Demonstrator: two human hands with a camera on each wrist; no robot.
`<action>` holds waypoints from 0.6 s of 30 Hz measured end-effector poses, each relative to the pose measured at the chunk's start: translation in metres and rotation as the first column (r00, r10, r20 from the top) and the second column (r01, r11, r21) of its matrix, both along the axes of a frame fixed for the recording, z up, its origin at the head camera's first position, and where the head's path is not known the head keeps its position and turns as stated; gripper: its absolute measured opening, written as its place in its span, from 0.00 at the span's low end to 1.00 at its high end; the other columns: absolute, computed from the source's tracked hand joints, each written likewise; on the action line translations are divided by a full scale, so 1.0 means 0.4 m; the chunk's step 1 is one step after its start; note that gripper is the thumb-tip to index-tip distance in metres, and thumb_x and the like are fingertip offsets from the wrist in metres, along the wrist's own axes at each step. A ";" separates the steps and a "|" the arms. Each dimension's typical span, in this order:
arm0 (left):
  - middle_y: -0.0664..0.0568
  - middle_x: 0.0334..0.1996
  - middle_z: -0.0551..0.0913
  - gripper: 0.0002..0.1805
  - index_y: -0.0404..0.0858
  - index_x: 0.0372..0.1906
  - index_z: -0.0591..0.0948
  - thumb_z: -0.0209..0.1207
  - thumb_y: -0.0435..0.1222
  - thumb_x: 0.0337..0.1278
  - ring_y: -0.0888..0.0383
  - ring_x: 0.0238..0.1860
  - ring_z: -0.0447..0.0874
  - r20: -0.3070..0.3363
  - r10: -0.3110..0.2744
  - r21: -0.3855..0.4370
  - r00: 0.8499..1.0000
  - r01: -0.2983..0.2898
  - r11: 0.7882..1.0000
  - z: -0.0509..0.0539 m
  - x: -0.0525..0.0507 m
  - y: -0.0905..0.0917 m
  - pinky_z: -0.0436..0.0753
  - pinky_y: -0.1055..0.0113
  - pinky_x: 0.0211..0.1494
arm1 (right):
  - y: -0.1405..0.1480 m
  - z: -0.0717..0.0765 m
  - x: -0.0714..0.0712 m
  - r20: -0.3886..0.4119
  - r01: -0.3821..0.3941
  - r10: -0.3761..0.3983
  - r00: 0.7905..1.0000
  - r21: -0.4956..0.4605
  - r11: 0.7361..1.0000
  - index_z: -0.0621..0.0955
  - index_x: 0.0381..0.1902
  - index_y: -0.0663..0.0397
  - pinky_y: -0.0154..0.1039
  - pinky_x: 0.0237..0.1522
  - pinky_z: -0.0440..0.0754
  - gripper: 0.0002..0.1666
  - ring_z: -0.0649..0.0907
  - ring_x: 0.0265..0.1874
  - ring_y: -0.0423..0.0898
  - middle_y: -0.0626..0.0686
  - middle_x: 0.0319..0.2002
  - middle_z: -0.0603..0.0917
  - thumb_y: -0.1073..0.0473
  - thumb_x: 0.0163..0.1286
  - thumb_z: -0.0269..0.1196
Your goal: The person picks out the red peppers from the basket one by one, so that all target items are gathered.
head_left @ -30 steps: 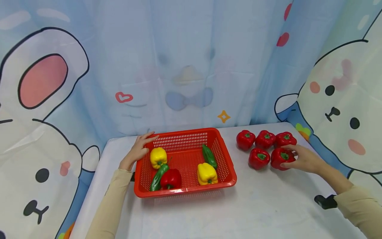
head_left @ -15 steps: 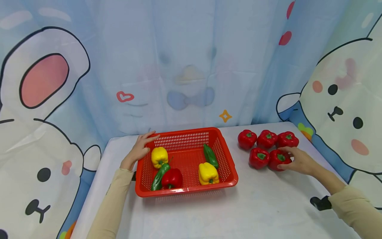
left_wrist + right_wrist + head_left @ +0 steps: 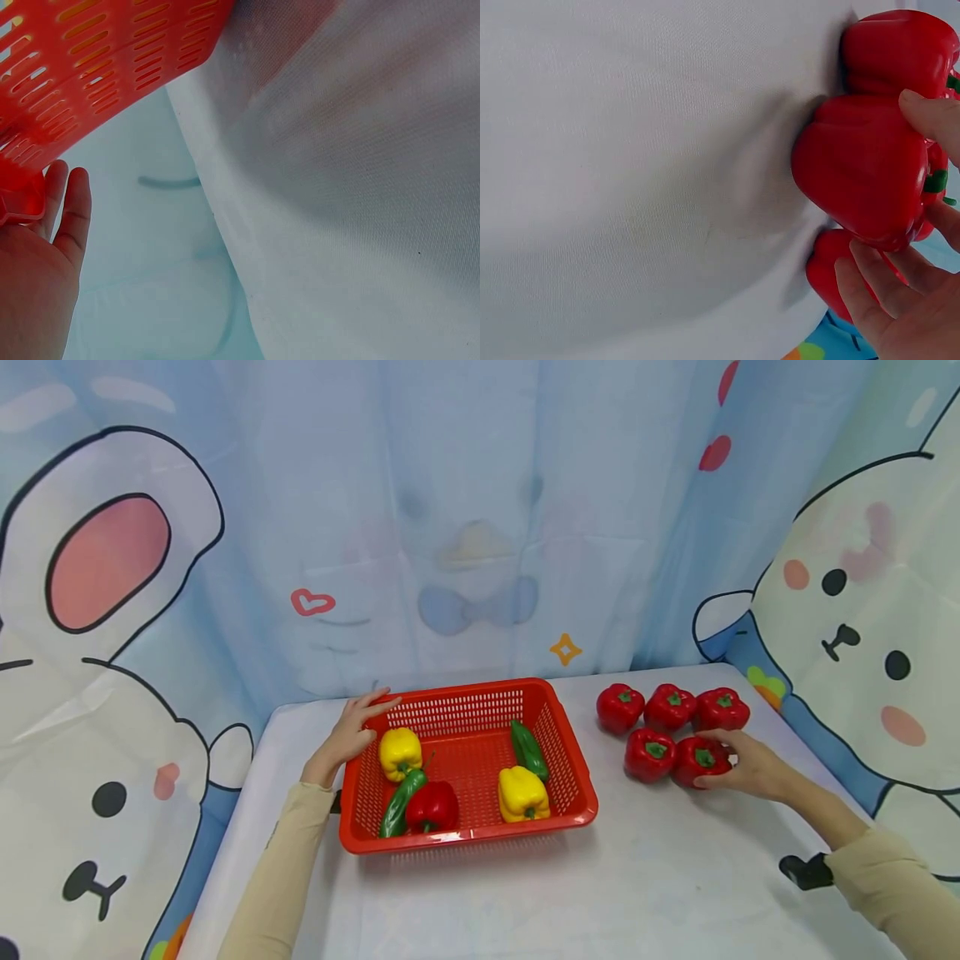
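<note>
My right hand (image 3: 753, 765) holds a red bell pepper (image 3: 697, 762), thumb on its near side and fingers on its far side. In the right wrist view, the held bell pepper (image 3: 862, 169) sits on the cloth, close against a neighbouring red bell pepper (image 3: 896, 52). Several red bell peppers stand grouped in two rows, among them one at the back left (image 3: 620, 708). My left hand (image 3: 347, 737) rests on the back left corner of a red plastic basket (image 3: 468, 836). Two fairly straight fingers (image 3: 75, 214) show outside the basket in the left wrist view.
Inside the basket lie a yellow bell pepper (image 3: 400, 753) and another yellow bell pepper (image 3: 522, 795), a red bell pepper (image 3: 432, 807), and two long green peppers, one at left (image 3: 402, 803). White cloth (image 3: 637, 893) covers the table. A printed curtain (image 3: 480, 485) hangs behind.
My right hand has shifted the red bell pepper slightly left, closing the gap to its neighbour in the front row. The left hand stays on the basket corner.
</note>
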State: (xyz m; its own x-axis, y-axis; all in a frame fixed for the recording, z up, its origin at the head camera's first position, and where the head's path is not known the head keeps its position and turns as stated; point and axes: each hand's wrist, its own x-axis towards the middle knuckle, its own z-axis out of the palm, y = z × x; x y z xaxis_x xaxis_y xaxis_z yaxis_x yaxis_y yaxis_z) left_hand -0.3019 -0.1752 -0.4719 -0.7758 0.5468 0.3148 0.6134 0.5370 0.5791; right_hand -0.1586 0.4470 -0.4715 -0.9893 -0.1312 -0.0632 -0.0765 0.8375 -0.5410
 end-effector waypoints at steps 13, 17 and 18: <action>0.36 0.73 0.60 0.40 0.33 0.69 0.72 0.42 0.19 0.42 0.36 0.64 0.57 -0.007 0.006 -0.016 1.000 -0.006 1.000 0.010 0.001 0.003 0.62 0.43 0.55 | -0.021 0.075 -0.022 -0.117 -0.050 0.054 0.992 0.034 0.998 0.68 0.66 0.70 0.54 0.37 0.84 0.47 0.73 0.55 0.71 0.73 0.58 0.74 0.51 0.57 0.74; 0.35 0.73 0.60 0.39 0.33 0.68 0.73 0.42 0.18 0.43 0.36 0.64 0.57 -0.003 0.001 -0.005 1.000 -0.001 1.000 0.005 0.000 0.002 0.61 0.44 0.56 | -0.058 0.108 -0.043 -0.140 -0.073 0.085 0.987 0.087 0.994 0.71 0.65 0.69 0.55 0.38 0.84 0.44 0.74 0.55 0.69 0.72 0.58 0.74 0.52 0.56 0.74; 0.35 0.73 0.60 0.39 0.33 0.68 0.73 0.42 0.18 0.43 0.35 0.64 0.57 -0.003 0.000 -0.004 1.000 0.000 1.000 0.003 -0.001 0.002 0.61 0.45 0.55 | -0.071 0.117 -0.049 -0.140 -0.078 0.091 0.986 0.097 0.992 0.71 0.65 0.68 0.56 0.38 0.83 0.44 0.74 0.55 0.69 0.71 0.58 0.74 0.52 0.56 0.75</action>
